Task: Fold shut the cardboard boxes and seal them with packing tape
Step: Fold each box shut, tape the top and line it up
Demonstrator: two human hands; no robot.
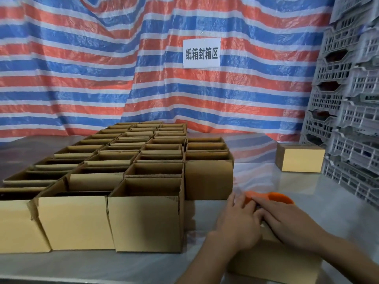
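Note:
A cardboard box (274, 261) lies closed at the front right of the metal table (317, 193). My left hand (238, 222) rests on top of it with fingers spread flat. My right hand (287, 220) lies beside it on the box top, holding an orange tape dispenser (274, 196) whose far end sticks out beyond my fingers. Both hands are blurred. To the left, several open cardboard boxes (147, 218) stand in rows with their flaps up.
One closed box (299, 158) sits alone at the back right of the table. Stacked grey plastic crates (348, 111) rise along the right side. A striped tarp with a white paper sign (202, 53) hangs behind the table.

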